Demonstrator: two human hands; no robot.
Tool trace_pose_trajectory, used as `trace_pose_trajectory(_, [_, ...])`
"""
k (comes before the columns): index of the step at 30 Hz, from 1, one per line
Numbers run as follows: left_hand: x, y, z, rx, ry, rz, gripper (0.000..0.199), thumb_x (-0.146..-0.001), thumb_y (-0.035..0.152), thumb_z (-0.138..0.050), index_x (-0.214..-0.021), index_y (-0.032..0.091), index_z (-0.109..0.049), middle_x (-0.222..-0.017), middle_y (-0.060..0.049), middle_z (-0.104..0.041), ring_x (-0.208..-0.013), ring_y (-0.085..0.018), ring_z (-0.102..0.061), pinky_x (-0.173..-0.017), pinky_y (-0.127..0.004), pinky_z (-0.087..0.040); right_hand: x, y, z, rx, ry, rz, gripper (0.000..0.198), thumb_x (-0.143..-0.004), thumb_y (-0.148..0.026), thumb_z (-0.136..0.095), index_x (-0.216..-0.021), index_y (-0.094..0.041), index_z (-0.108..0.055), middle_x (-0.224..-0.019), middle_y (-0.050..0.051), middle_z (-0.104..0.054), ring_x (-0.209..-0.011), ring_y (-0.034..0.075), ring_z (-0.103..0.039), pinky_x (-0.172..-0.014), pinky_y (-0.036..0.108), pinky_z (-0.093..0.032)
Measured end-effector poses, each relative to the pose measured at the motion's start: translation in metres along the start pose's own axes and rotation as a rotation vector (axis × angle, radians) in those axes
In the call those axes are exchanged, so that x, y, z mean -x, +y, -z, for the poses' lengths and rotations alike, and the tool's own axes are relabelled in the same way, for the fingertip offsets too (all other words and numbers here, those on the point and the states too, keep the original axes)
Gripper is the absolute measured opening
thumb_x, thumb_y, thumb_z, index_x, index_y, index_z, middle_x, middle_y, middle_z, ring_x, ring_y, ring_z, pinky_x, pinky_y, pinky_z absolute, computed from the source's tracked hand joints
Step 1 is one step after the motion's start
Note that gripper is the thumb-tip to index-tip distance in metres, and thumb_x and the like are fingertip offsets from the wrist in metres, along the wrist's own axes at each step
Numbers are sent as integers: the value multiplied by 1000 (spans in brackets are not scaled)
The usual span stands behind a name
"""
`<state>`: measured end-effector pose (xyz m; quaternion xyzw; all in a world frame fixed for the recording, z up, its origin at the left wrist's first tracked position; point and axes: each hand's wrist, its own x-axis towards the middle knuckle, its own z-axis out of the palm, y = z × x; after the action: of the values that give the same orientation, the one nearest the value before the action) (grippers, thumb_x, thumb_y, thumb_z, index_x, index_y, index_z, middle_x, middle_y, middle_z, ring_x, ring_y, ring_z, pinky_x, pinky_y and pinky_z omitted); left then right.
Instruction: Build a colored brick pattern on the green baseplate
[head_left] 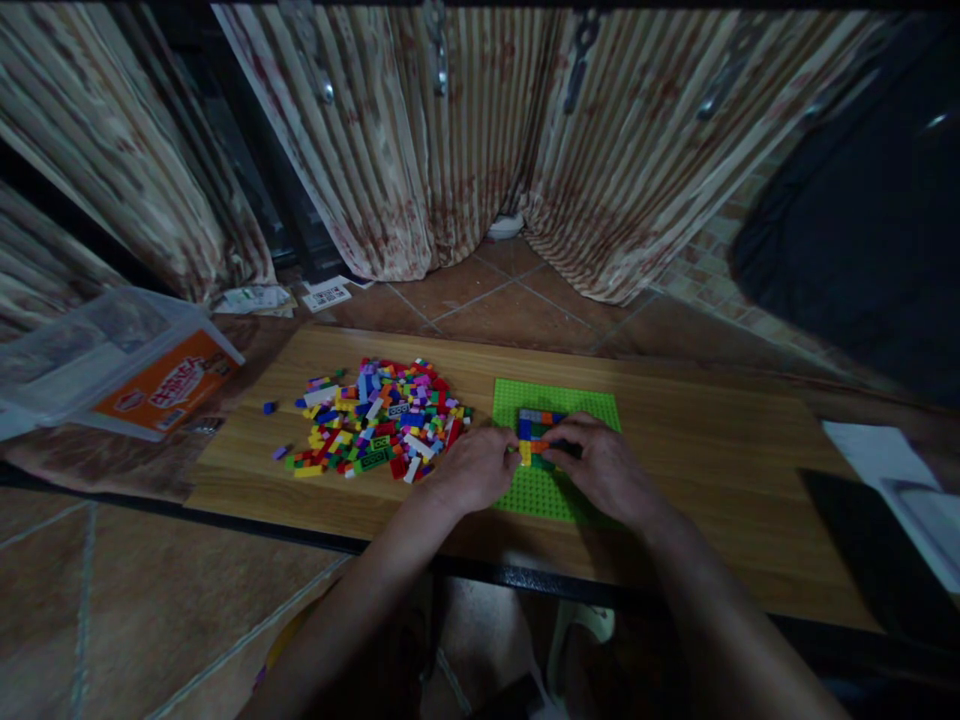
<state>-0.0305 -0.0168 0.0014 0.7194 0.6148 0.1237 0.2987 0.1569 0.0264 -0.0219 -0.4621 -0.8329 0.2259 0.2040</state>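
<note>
A green studded baseplate [517, 497] lies on the wooden table, carrying a low block of toy bricks in grey, blue, yellow, orange and dark green. My left hand [478, 467] is at the block's left side, fingers curled together against the yellow bricks [526, 455]; what is between its fingertips is hidden. From the right, my right hand [604, 465] reaches over the block. Its thumb and index finger close at an orange brick [537, 446] in the built block, and the palm covers the block's right part.
A loose heap of mixed toy bricks [390, 415] spreads on the wooden table [712, 470] left of the baseplate. Beyond the table's left end stands a clear plastic box [120, 360] with an orange label. White papers [874, 450] and a dark flat object [855, 540] lie at the right end.
</note>
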Motion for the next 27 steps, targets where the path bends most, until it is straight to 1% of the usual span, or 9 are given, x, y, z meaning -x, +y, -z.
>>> trace_pose_trajectory(4, [0, 0, -1, -2, 18, -3, 21, -87, 22, -47, -92, 17, -67, -83, -6, -69, -85, -20, -65, -82, -30, -48, 0, -1, 0, 3, -8, -8, 10, -81, -20, -64, -87, -23, -71, -90, 5, -63, -85, 20, -59, -78, 36, -47])
trace_pose_trajectory(9, [0, 2, 1, -17, -13, 5, 21, -87, 22, -47, -92, 17, -67, -83, -6, -69, -84, -20, -64, -82, -30, -48, -1, 0, 0, 5, -1, -4, 10, -80, -20, -64, -86, -23, -71, -89, 4, -63, -84, 20, -59, -76, 36, -47])
trace_pose_trajectory(16, [0, -1, -2, -30, 20, -21, 23, -88, 21, -46, -94, 17, -67, -82, -6, -69, -80, -19, -64, -78, -29, -49, -1, 1, -1, 1, 1, -11, 9, -81, -21, -64, -86, -22, -71, -88, 4, -62, -84, 19, -59, -77, 36, -47])
trace_pose_trajectory(27, [1, 2, -2, -57, 33, -4, 24, -88, 22, -46, -96, 17, -67, -85, -6, -69, -84, -19, -65, -82, -30, -50, 0, -2, -1, 18, 11, -2, 8, -80, -19, -64, -86, -22, -70, -87, 4, -62, -84, 19, -58, -77, 35, -46])
